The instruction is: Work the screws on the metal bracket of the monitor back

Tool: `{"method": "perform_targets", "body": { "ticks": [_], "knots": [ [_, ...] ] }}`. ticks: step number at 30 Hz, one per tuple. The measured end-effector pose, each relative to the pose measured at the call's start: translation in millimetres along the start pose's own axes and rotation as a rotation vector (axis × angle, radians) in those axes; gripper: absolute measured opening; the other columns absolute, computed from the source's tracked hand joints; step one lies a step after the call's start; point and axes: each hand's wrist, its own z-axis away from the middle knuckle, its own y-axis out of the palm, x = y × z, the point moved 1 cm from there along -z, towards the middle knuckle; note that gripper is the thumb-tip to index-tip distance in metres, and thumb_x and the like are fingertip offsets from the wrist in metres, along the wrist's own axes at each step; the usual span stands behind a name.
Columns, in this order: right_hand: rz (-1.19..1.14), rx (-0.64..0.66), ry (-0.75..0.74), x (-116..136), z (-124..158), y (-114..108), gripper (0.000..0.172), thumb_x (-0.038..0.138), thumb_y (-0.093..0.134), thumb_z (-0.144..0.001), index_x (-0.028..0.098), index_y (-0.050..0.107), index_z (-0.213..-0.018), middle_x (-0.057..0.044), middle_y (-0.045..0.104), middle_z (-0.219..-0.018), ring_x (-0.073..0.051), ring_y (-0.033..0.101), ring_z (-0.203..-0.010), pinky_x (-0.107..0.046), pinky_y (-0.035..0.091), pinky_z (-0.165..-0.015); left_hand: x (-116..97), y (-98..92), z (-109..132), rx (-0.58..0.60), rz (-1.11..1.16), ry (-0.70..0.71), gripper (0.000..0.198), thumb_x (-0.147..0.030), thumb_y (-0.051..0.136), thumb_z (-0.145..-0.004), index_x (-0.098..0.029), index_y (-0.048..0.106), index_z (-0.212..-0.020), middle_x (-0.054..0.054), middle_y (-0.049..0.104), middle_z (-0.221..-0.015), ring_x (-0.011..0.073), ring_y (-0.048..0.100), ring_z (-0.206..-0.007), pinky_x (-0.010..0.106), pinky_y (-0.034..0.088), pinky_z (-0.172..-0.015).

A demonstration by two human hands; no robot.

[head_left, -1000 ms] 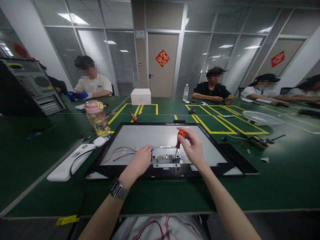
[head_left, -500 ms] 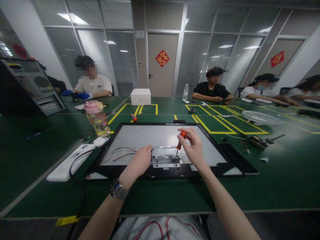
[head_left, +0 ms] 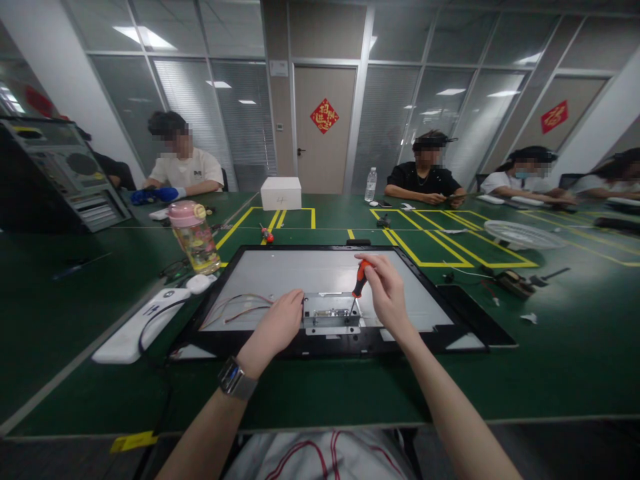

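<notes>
My right hand (head_left: pixel 387 293) pinches a red-and-black screwdriver (head_left: pixel 361 279). The tool leans slightly, its tip reaching down to the right part of a metal bracket (head_left: pixel 333 321). This bracket lies near the front edge of a flat display panel (head_left: pixel 280 273), which has a grey back and a black frame. At the bracket's left end, my left hand (head_left: pixel 281 323) is closed against its edge, with most fingertips hidden. Thin wires (head_left: pixel 240 308) run over the panel from beneath my left hand. Whatever the screwdriver tip touches is too small to make out.
Left of the panel are a white power bank-like device (head_left: pixel 143 327) with a black cable and a pink-lidded bottle (head_left: pixel 193 237). A black flat slab (head_left: pixel 480 317) lies at the right. Farther back stand a white box (head_left: pixel 281 194) and an open computer case (head_left: pixel 75 173). Several people sit opposite.
The screwdriver handle has tilted a little, and my right hand's fingers have shifted around it. My left hand and the panel stay in place.
</notes>
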Motion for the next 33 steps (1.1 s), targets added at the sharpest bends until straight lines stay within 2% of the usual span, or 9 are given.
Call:
{"method": "perform_targets", "body": {
  "ticks": [3,9,15,21,23,26,28,30,33],
  "knots": [
    [-0.046,0.011,0.013,-1.4,0.4,-0.8,0.028,0.023,0.044,-0.099,0.025,0.067,-0.115,-0.007,0.068,-0.101,-0.022,0.063,-0.093,-0.039,0.048,-0.082,0.3,0.4,0.2,-0.002,0.010,-0.012,0.038,-0.012,0.034,-0.098,-0.010,0.056,-0.129,0.018,0.061,-0.135,0.0254,0.059,-0.125,0.043,0.044,-0.109],
    [0.049,-0.036,-0.006,0.3,-0.7,0.8,0.019,0.026,0.063,-0.091,0.025,0.071,-0.107,-0.003,0.060,-0.086,-0.019,0.057,-0.078,-0.035,0.048,-0.072,-0.1,0.0,-0.3,0.012,0.029,-0.006,0.038,-0.012,0.035,-0.098,-0.008,0.056,-0.129,0.019,0.060,-0.136,0.0255,0.058,-0.126,0.042,0.043,-0.109],
    [-0.059,0.047,0.030,-1.2,0.8,0.4,0.033,0.023,0.042,-0.100,0.026,0.064,-0.124,-0.007,0.069,-0.102,-0.020,0.064,-0.087,-0.039,0.050,-0.079,-1.2,0.3,-0.9,0.025,0.011,-0.024,0.039,-0.011,0.035,-0.097,-0.006,0.056,-0.129,0.021,0.059,-0.137,0.0257,0.057,-0.127,0.040,0.043,-0.109],
    [0.081,-0.022,-0.019,1.0,-1.2,0.5,0.020,0.024,0.063,-0.090,0.024,0.072,-0.108,-0.003,0.061,-0.085,-0.018,0.058,-0.074,-0.035,0.048,-0.071,0.2,2.4,0.2,-0.004,0.000,-0.009,0.038,-0.012,0.034,-0.098,-0.009,0.055,-0.129,0.019,0.060,-0.136,0.0252,0.058,-0.126,0.041,0.043,-0.109],
    [0.075,-0.020,-0.021,1.9,-1.7,0.4,0.020,0.025,0.060,-0.092,0.025,0.072,-0.108,-0.004,0.061,-0.088,-0.019,0.059,-0.078,-0.035,0.049,-0.073,1.1,3.3,0.4,-0.005,0.010,0.010,0.038,-0.012,0.033,-0.098,-0.008,0.055,-0.129,0.020,0.060,-0.136,0.0255,0.057,-0.127,0.043,0.043,-0.109],
    [-0.015,0.021,-0.008,1.2,-0.8,-0.1,0.030,0.024,0.047,-0.098,0.026,0.069,-0.118,-0.007,0.067,-0.104,-0.021,0.065,-0.091,-0.039,0.051,-0.081,2.0,3.7,0.5,-0.004,0.016,0.011,0.039,-0.012,0.033,-0.098,-0.010,0.055,-0.129,0.019,0.060,-0.137,0.0251,0.057,-0.128,0.043,0.043,-0.109],
    [-0.071,0.038,0.013,0.0,0.1,-0.5,0.033,0.023,0.042,-0.100,0.027,0.066,-0.122,-0.007,0.069,-0.109,-0.021,0.066,-0.091,-0.041,0.052,-0.082,1.9,2.8,0.8,-0.001,0.011,0.000,0.039,-0.012,0.033,-0.098,-0.009,0.055,-0.130,0.019,0.060,-0.137,0.0251,0.057,-0.128,0.043,0.043,-0.109],
    [-0.080,0.031,0.031,-0.6,0.7,-0.6,0.032,0.024,0.044,-0.099,0.027,0.065,-0.123,-0.007,0.070,-0.105,-0.021,0.067,-0.086,-0.041,0.053,-0.079,1.1,1.1,1.3,0.003,0.008,0.001,0.039,-0.012,0.033,-0.098,-0.009,0.055,-0.131,0.019,0.060,-0.137,0.0255,0.057,-0.127,0.043,0.043,-0.109],
    [-0.040,0.006,0.029,0.6,0.3,0.3,0.026,0.026,0.051,-0.097,0.026,0.067,-0.118,-0.007,0.070,-0.098,-0.022,0.065,-0.087,-0.040,0.052,-0.078,-0.6,-1.5,1.7,0.003,0.006,0.002,0.039,-0.012,0.033,-0.098,-0.010,0.055,-0.130,0.018,0.060,-0.137,0.0253,0.058,-0.126,0.043,0.043,-0.109]
  ]
}}
